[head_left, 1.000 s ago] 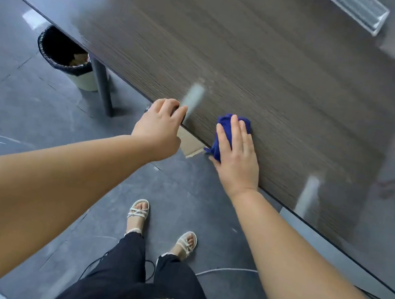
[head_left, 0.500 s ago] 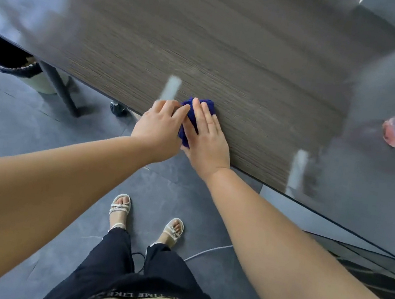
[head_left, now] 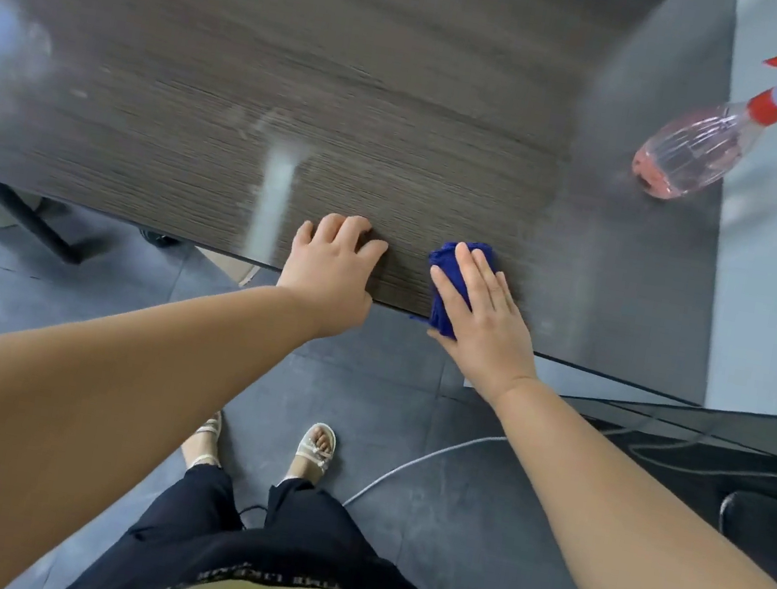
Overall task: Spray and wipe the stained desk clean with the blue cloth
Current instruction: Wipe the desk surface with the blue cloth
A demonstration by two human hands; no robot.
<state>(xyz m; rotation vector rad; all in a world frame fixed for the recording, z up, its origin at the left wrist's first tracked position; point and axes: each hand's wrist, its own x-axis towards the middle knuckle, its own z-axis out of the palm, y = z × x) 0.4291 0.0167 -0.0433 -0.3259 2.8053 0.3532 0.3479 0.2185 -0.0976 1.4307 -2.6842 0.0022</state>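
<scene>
Bottle (head_left: pixel 688 153) stands well R of cloth (head_left: pixel 451 273).

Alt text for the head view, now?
The right hand presses a bunched blue cloth on the dark wood-grain desk near its front edge; the left hand rests beside it, apart. A clear spray bottle of pink liquid sits far right.

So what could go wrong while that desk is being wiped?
The bunched blue cloth under the right hand sits at the dark wood-grain desk's near edge; a pull inward might drag it off. The clear spray bottle of pink liquid stands near the desk's right end; a wide sweep could tip it. A grey floor cable by the feet may catch a step.
</scene>
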